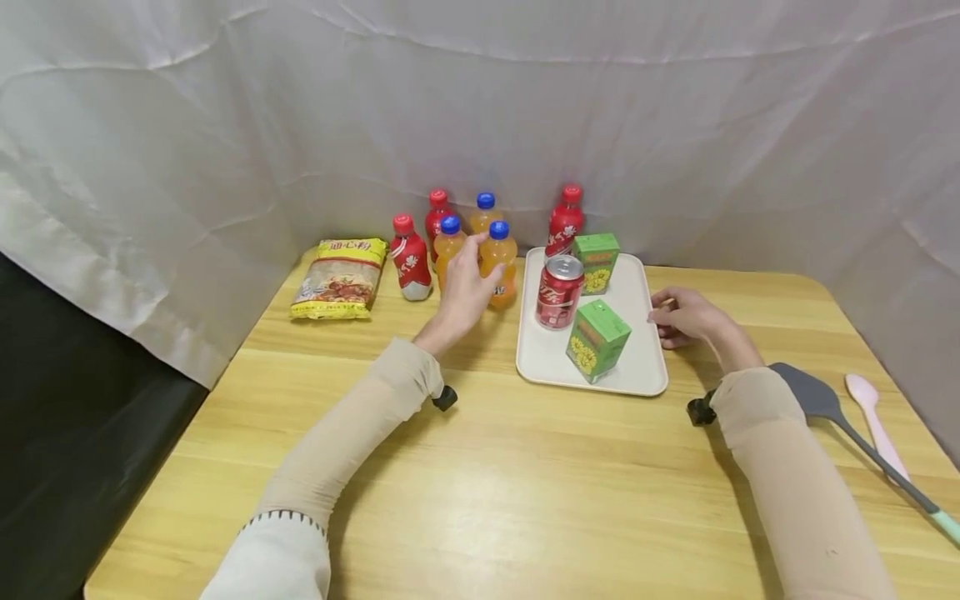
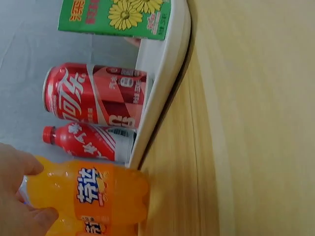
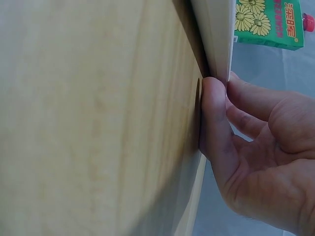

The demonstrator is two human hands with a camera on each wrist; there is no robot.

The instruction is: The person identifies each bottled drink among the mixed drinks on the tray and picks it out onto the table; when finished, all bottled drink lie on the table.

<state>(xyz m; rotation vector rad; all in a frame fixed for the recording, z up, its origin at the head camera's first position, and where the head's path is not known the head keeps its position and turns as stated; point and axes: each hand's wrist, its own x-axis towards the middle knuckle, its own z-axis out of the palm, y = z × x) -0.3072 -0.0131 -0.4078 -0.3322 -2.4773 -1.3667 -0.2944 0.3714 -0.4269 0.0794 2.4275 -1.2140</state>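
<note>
My left hand (image 1: 467, 287) is at the front right orange soda bottle (image 1: 501, 279), its thumb and a finger on either side of the upper part in the left wrist view. This bottle stands upright beside the left edge of a white tray (image 1: 551, 372). At the tray's right edge, my right hand (image 1: 690, 317) pinches the rim between thumb and fingers. On the tray stand a red soda can (image 1: 558, 296) and two green drink cartons, one in front (image 1: 598, 342) and another behind (image 1: 597, 265).
Two more orange bottles (image 1: 448, 242) and two red bottles (image 1: 410, 260) stand left of the tray; a third red bottle (image 1: 564, 223) is behind the can. A yellow food packet (image 1: 341, 279) lies far left. A grey spatula (image 1: 813, 390) and pink spoon (image 1: 873, 412) lie right.
</note>
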